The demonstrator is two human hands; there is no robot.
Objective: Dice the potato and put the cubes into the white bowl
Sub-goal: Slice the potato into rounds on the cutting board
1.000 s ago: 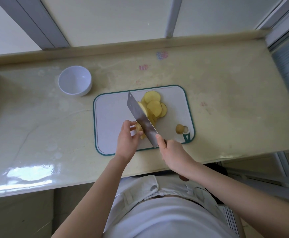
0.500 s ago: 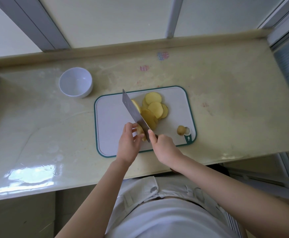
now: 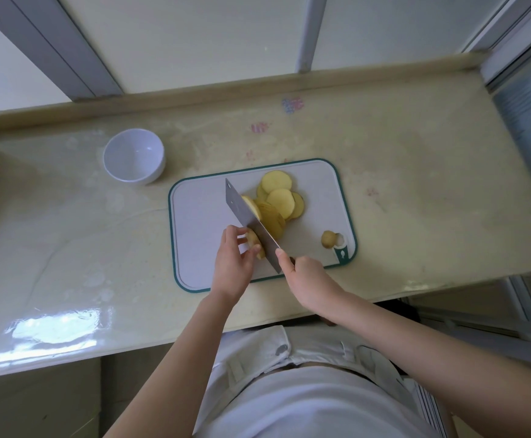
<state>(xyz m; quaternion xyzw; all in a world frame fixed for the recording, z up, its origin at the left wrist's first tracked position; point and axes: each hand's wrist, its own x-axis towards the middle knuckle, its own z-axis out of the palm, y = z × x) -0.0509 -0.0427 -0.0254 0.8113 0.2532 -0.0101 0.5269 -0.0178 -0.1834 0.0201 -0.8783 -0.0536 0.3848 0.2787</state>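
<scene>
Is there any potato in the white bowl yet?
No, the white bowl is empty; the potato slices all lie on the cutting board.

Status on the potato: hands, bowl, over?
Left hand pinches potato end; right hand grips knife. Slices only, no cubes; bowl empty. Nothing blocking.

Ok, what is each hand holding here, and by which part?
The right hand grips the cleaver by its handle, mostly hidden in its fist. The left hand pinches the uncut potato end by its sides, beside the blade.
</scene>
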